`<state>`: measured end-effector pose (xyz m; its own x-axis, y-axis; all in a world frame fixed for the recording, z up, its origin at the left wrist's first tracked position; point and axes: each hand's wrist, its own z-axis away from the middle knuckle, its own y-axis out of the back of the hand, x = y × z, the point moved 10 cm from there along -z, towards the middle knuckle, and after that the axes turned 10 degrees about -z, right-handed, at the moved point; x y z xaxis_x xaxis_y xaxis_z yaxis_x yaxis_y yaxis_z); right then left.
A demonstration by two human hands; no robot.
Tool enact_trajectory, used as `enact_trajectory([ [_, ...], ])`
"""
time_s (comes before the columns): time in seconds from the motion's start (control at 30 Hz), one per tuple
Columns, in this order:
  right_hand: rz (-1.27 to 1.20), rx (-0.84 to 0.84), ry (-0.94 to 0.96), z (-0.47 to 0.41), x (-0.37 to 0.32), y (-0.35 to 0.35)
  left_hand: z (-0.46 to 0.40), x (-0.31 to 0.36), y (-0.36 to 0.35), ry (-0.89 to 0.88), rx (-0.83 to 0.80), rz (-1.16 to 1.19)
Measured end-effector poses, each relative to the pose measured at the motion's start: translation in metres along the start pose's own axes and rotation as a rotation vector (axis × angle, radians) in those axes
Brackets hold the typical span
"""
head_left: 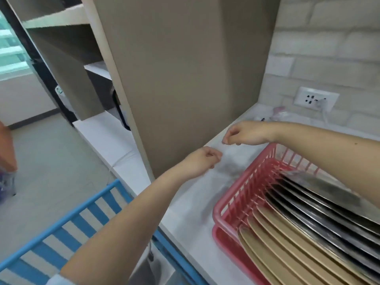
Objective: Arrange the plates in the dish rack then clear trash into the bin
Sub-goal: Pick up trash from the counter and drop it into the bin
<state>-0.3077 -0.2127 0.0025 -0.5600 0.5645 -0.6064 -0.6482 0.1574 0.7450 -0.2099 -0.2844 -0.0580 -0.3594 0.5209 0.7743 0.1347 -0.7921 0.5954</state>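
The dish rack (244, 192), pink plastic with slatted walls, sits at the lower right of the frame on a pale marbled tabletop (197, 204), resting in a pink drip tray (228, 245) that shows under its near corner. Its long axis runs from the lower right toward the upper left of the frame, and the plates stand on edge across it in one row: tan plates (273, 249) at the near end, dark shiny plates (320, 210) behind them toward the wall, their rims tilted toward the upper left. The right forearm crosses above the far end of the rack. Just beyond the rack's far corner, over bare tabletop, the right hand (244, 133) hangs with fingers curled and fingertips drawn together; whether this grip pinches something is too small to tell. The left hand (202, 161), a little lower and to the left, is clenched into a loose fist near the tabletop's edge, and nothing shows in it. Behind both hands rises a tall taupe cabinet side (181, 79). At the upper right a pale brick wall (333, 42) carries a white socket (316, 98) with a plug in it, and small blurred litter (277, 114) lies on the tabletop beneath it. Open shelves (67, 50) fill the upper left, a blue slatted frame (82, 219) the lower left, over a grey floor (51, 157).
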Motion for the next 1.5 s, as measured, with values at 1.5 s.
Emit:
enact_trajectory([
  [1.5, -0.013, 0.457, -0.603, -0.059, 0.280, 0.122, -0.270, 0.073, -0.123, -0.282, 0.103, -1.234],
])
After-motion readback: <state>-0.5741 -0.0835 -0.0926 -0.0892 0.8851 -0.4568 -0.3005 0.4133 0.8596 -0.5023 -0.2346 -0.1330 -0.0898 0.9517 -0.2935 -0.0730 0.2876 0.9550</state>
